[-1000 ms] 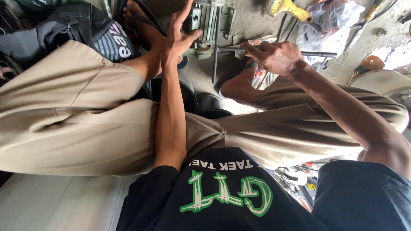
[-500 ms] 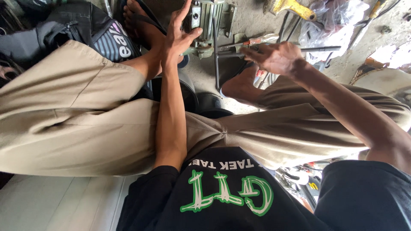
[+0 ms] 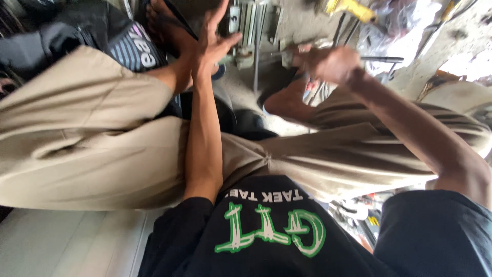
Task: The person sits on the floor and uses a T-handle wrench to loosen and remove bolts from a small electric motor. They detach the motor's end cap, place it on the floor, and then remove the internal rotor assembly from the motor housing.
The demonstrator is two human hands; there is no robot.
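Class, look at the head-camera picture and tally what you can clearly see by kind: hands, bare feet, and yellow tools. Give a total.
Hands: 2 (left hand, right hand)
Bare feet: 2 (left foot, right foot)
Yellow tools: 1 (yellow tool)
Total: 5

Rough grey concrete floor (image 3: 302, 20) in daylight, a pale slab (image 3: 61, 246) at the near edge
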